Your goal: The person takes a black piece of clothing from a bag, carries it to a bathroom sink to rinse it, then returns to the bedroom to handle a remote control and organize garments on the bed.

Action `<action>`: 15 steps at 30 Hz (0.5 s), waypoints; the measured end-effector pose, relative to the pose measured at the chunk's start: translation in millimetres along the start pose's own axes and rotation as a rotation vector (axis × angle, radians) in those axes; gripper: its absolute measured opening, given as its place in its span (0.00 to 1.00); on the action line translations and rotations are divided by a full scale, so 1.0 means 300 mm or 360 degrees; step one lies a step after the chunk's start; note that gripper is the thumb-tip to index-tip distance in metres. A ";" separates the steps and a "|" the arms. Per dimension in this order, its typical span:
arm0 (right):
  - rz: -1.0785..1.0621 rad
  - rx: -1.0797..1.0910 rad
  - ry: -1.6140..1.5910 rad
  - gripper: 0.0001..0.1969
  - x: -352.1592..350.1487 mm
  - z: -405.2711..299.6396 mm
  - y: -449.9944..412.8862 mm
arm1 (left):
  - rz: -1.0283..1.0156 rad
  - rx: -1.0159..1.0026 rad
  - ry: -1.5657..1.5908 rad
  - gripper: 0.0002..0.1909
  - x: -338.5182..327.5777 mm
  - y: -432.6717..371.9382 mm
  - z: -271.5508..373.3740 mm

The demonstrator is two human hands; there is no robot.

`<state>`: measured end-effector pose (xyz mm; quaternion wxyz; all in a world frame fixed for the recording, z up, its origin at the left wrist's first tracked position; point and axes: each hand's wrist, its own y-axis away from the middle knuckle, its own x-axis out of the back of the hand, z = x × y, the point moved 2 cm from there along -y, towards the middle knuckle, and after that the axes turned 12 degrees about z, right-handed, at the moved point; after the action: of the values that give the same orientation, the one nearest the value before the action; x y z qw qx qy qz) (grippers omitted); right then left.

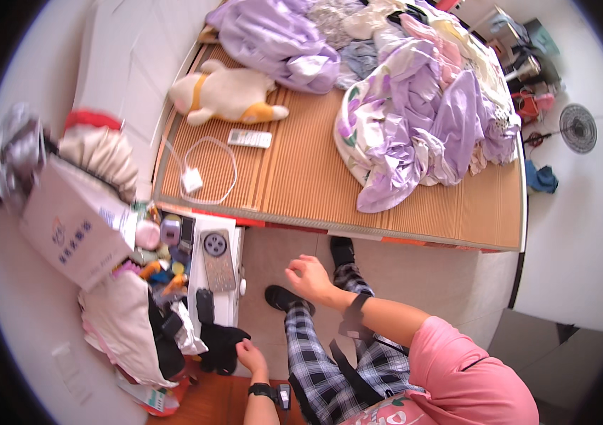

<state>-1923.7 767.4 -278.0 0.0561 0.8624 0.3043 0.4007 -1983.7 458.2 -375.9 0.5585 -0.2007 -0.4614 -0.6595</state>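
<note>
My left hand [252,357] is at the lower middle, its fingers closed at the edge of a black cloth item [221,345]. That item lies at the corner of a white bedside cabinet [213,313]. Above the floor, my right hand [309,277] hangs with loosely curled fingers and the thumb apart; I see nothing in it. On the cabinet top are a patterned phone-like device [218,260] with a round dark camera-like part and a small black object [205,306]. Black straps circle both of my wrists or forearms.
A bed with a striped mat [290,164] holds a plush toy [227,95], a white remote control [250,138], a charger with cable [192,180] and heaped purple bedding [413,122]. Left stand a white paper bag [78,228] and clothes [121,324]. A fan [577,128] stands far right.
</note>
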 end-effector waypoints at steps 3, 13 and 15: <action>0.0423 0.0091 0.0172 0.18 0.152 0.111 -0.040 | -0.0405 0.0173 0.0207 0.17 -0.064 0.058 0.232; 0.0340 -0.0645 -0.0016 0.31 0.818 0.525 -0.184 | -0.0774 -0.1005 -0.0190 0.26 -0.521 0.374 1.140; 0.0427 -0.0623 0.0350 0.32 0.923 0.667 -0.201 | -0.0810 -0.1340 -0.0382 0.27 -0.652 0.506 1.265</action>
<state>-1670.9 1003.5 -251.1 0.1350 0.8191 0.1082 0.5470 -1881.1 889.5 -282.6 0.1936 -0.3641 -0.2507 -0.8758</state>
